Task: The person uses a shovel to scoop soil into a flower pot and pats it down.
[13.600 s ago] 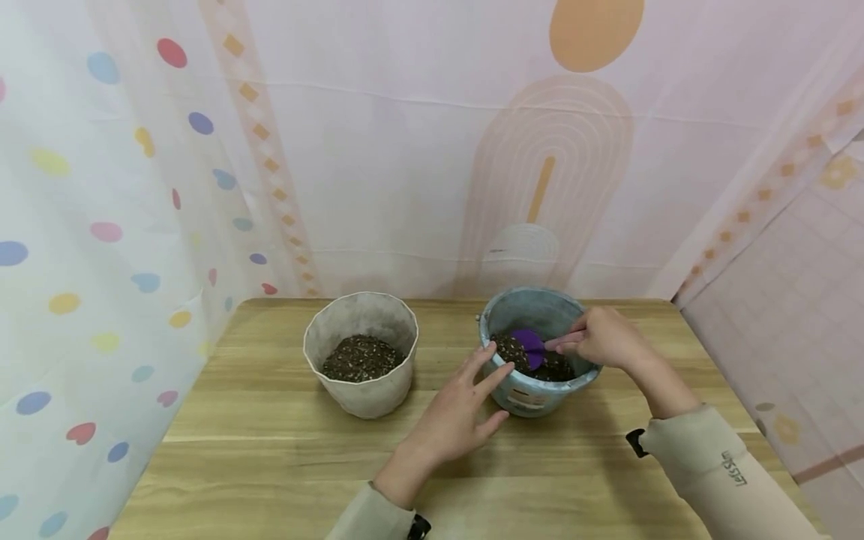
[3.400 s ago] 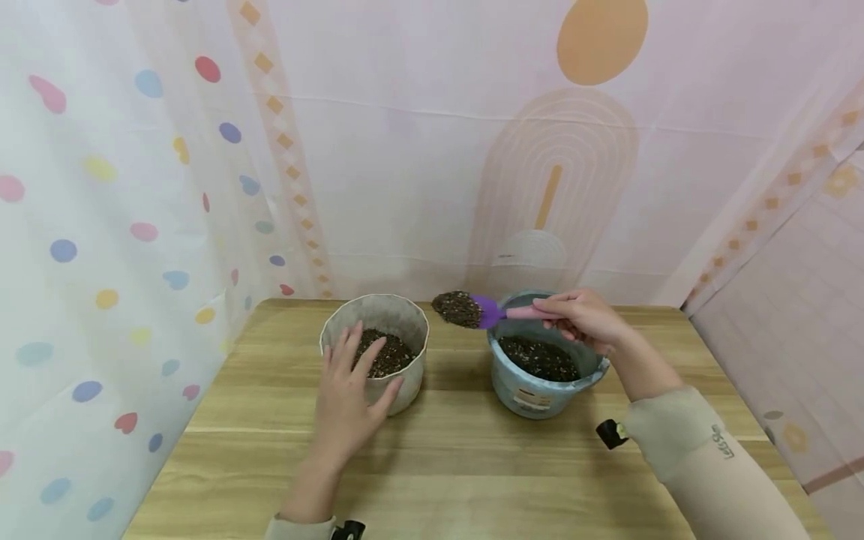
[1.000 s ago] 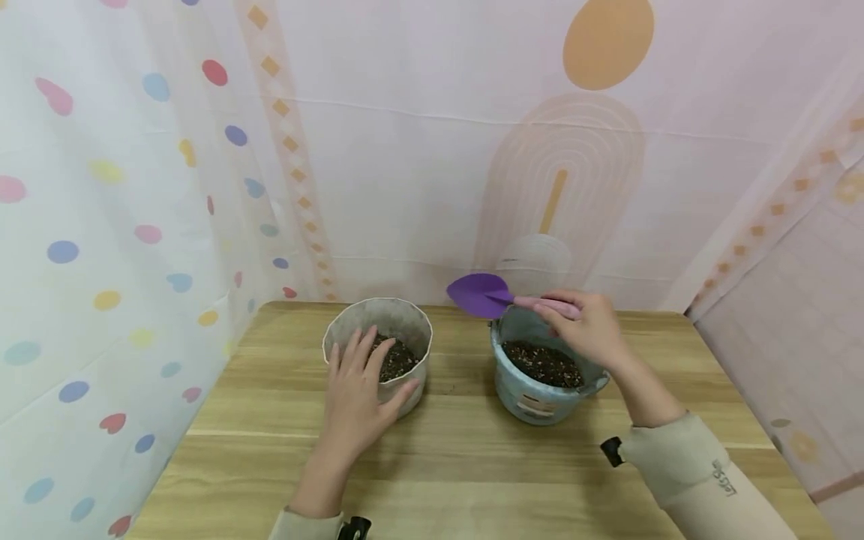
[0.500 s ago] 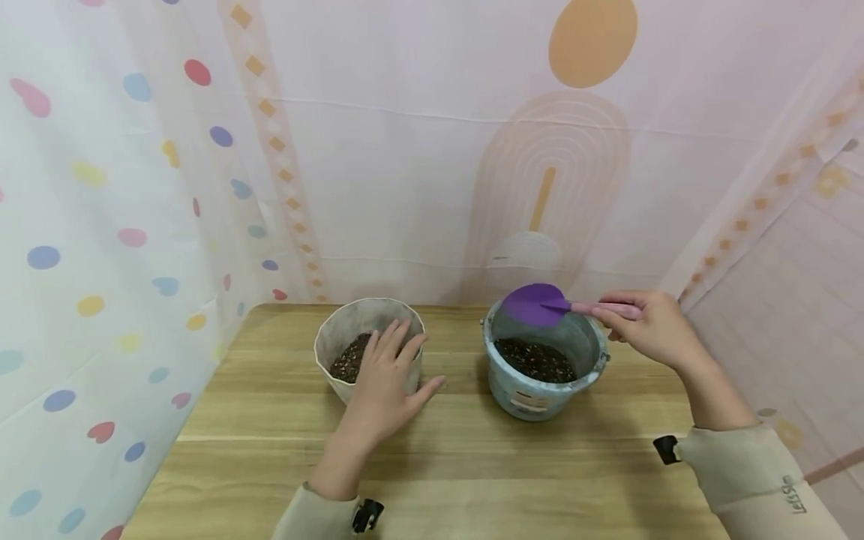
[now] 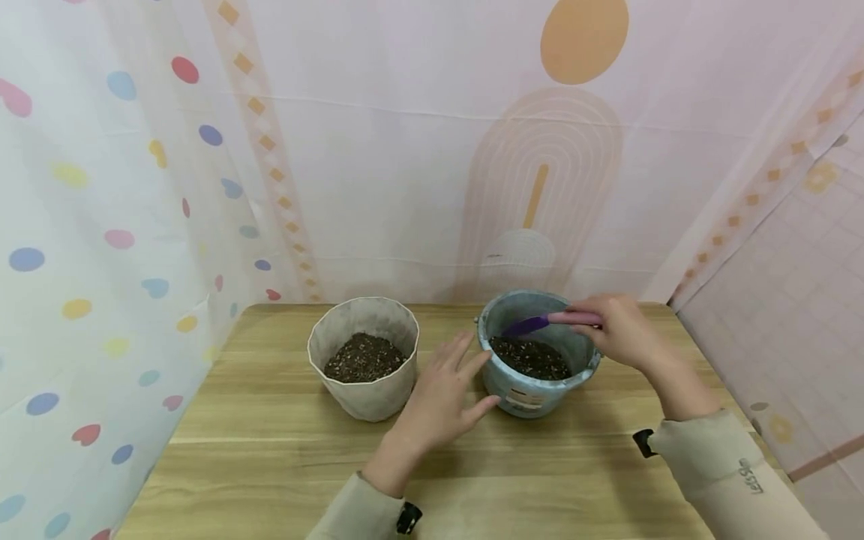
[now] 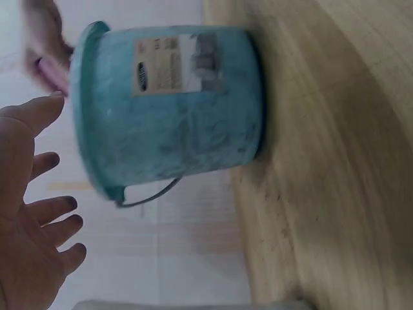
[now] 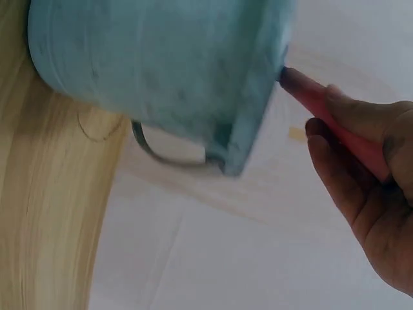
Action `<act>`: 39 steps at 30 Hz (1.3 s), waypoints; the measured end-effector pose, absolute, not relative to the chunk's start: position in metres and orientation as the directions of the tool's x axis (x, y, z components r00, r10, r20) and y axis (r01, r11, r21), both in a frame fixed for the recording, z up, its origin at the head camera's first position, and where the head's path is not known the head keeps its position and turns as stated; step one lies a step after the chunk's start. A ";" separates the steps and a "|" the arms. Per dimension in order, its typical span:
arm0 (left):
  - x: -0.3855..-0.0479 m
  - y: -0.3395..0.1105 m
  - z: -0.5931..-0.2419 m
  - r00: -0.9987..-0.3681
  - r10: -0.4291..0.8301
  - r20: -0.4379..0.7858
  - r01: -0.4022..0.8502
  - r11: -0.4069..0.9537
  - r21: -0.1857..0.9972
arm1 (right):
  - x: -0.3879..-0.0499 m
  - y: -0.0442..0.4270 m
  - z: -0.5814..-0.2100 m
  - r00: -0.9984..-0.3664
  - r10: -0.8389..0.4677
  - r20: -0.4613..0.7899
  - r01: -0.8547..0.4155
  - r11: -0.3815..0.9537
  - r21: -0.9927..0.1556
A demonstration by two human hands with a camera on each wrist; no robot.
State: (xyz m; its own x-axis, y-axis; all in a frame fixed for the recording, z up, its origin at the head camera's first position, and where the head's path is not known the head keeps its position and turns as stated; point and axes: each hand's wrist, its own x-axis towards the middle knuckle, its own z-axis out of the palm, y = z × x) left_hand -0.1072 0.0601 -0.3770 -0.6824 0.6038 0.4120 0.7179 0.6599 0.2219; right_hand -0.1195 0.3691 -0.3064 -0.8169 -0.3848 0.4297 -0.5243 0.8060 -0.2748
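My right hand [image 5: 624, 334] grips the pink handle of a garden trowel [image 5: 526, 325]. Its purple blade dips inside the blue bucket [image 5: 533, 390], close above or at the dark soil [image 5: 529, 358]; contact is unclear. My left hand [image 5: 435, 405] reaches toward the bucket's left rim with fingers spread, and holds nothing. In the left wrist view, the left hand [image 6: 32, 245] is apart from the bucket [image 6: 174, 103]. The right wrist view shows the right hand [image 7: 374, 181] around the trowel handle [image 7: 335, 123], the blade hidden behind the bucket wall. Left of them stands a whitish pot [image 5: 371, 397] holding soil [image 5: 365, 358].
Both containers stand on a wooden table [image 5: 270, 465] near its back edge. A patterned curtain [image 5: 405, 150] hangs right behind them, and a dotted one [image 5: 115, 300] closes off the left side. The bucket's thin wire handle [image 6: 151, 197] hangs down at its side.
My left hand has moved right, from the whitish pot to beside the bucket. The trowel was loaded over the table, then showed no soil, and has now come down into the bucket.
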 end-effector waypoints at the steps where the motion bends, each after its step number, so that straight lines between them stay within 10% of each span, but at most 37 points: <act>1: -0.108 0.063 -0.379 -0.683 0.612 0.399 0.719 0.661 0.218 | -0.122 0.365 -0.309 -0.796 -0.404 0.451 -0.547 0.800 -0.248; 14: -0.108 0.072 -0.388 -0.693 0.608 0.388 0.702 0.691 0.170 | -0.130 0.346 -0.327 -0.707 -0.577 0.409 -0.680 0.714 -0.169; 29: -0.105 0.087 -0.387 -0.745 0.467 0.477 0.615 0.758 0.218 | -0.119 0.363 -0.309 -0.889 -0.412 0.202 -0.432 0.899 -0.067; 39: -0.106 0.091 -0.391 -0.738 0.429 0.521 0.628 0.719 0.298 | -0.114 0.369 -0.317 -0.884 -0.448 0.135 -0.463 0.799 -0.385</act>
State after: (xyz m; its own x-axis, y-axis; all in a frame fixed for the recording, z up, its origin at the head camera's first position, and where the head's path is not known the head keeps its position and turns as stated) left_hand -0.1058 0.0910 -0.3915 -0.7380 0.4286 0.5212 0.6280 0.7189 0.2979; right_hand -0.1140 0.3685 -0.3166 -0.8839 -0.4477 0.1349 -0.4631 0.7985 -0.3846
